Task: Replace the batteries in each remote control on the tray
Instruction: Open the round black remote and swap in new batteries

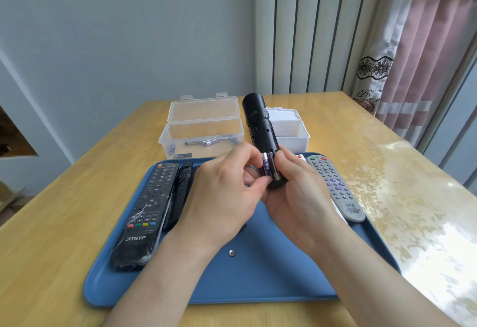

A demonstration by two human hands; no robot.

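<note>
Black remote [260, 130], back up, held above tray [258, 283] middle. Right grip [302, 197] clasps its lower end; left grip [222, 197] pinches batteries [268, 169] in open bay. Best: steady remote, push each battery against spring end, seat flat, check polarity.

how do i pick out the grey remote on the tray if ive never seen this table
Find the flat blue plastic tray on the wooden table. Along its right edge lies a long light grey plastic remote. Its lilac buttons set it apart from the wrapped black remote at the tray's left.
</note>
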